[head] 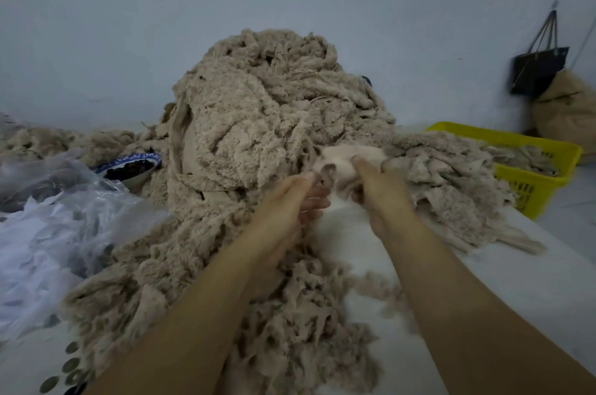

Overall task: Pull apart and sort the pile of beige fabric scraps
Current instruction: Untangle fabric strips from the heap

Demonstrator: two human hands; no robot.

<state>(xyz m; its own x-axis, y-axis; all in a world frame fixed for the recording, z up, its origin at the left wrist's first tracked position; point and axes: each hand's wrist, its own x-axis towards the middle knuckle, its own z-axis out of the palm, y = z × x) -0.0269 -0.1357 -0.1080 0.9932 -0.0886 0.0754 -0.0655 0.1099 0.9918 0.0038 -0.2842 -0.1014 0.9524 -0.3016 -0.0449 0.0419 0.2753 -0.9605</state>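
Note:
A tall pile of beige fleecy fabric scraps point(267, 111) rises in the middle of the white table point(503, 269) and spreads toward me on the left. Both hands meet at its foot. My right hand point(380, 188) grips a pale, smooth-backed scrap point(348, 159) pulled out of the pile. My left hand point(290, 204) sits just left of it, fingers curled at the same scrap's edge; the image is blurred there. More loose scraps point(303, 307) lie under my left forearm.
A yellow plastic basket point(535, 182) with beige scraps stands at the right table edge. A blue-rimmed bowl point(135, 165) with dark contents and crumpled clear plastic point(54, 220) lie at the left. A dark bag point(538, 69) hangs on the wall above a tan sack point(564, 114).

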